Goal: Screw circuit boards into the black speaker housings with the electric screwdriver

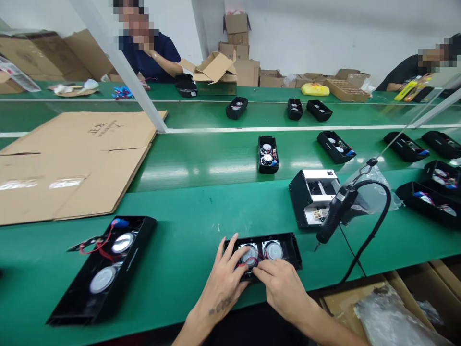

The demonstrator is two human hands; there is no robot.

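A black speaker housing [290, 247] with two round silver speakers [272, 250] lies at the front edge of the green bench. My left hand [225, 274] rests over its left end, fingers spread across the left speaker and red wires. My right hand [281, 283] is closed beside it, fingertips pinched at the housing's near edge by the wires; what they hold is too small to tell. To the left lies a larger black housing [126, 269] with two speakers, red wires and a blue connector [120, 223].
An electric screwdriver [337, 214] hangs before a black-and-white machine [317, 197]. Flat cardboard [72, 163] covers the left. More housings [268, 154] sit on the belt and at right. Two people [158, 55] are across the bench. Open boxes [378, 307] stand below right.
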